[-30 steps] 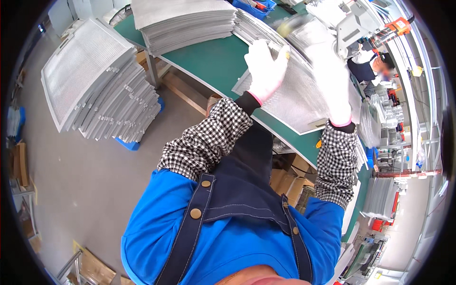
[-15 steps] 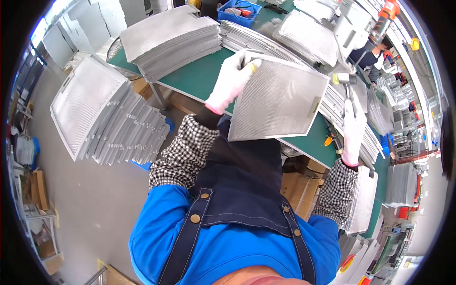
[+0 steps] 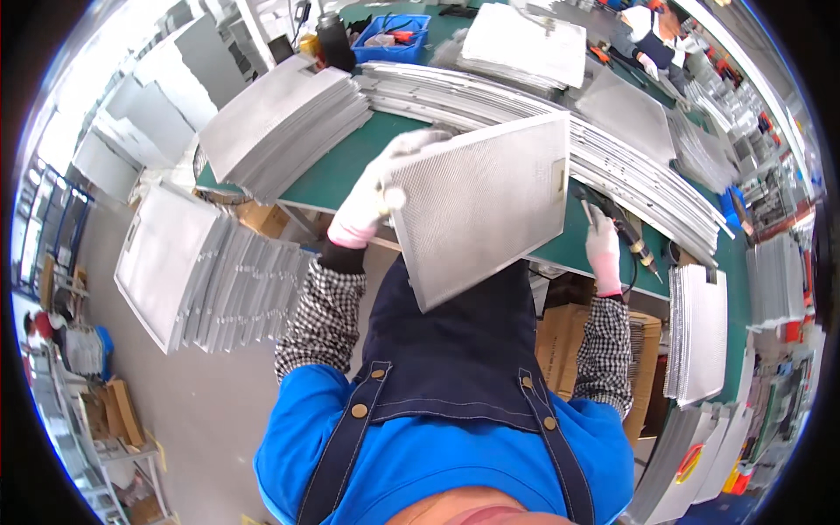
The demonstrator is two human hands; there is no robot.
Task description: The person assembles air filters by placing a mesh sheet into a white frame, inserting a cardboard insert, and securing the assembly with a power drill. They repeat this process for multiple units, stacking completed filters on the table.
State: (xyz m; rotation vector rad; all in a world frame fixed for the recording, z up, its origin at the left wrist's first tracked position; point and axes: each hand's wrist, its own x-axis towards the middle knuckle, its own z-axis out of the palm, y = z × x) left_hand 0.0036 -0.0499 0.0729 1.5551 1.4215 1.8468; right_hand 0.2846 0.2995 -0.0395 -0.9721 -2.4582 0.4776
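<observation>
My left hand (image 3: pixel 372 192), in a white glove, grips the left edge of a silver mesh filter panel (image 3: pixel 486 197). The panel hangs tilted over the near edge of the green table, a small slot near its right side. Lower and to the right, my gloved right hand (image 3: pixel 604 249) is at the table, its fingers curled around something slim and greyish that I cannot make out. Just right of that hand lies a black and yellow power screwdriver (image 3: pixel 643 249).
Mesh panel stacks stand at the far left (image 3: pixel 271 131), on the left (image 3: pixel 171 262) and on the right (image 3: pixel 700 332). Long metal strips (image 3: pixel 525 105) run across the green table (image 3: pixel 328 166). Behind them is a blue bin (image 3: pixel 389 39). A co-worker (image 3: pixel 652 39) is at the far right.
My right hand has come down toward the table; before, it held up a hammer-like tool with a yellowish end. My left hand and the panel have moved left and lower, and the panel has turned.
</observation>
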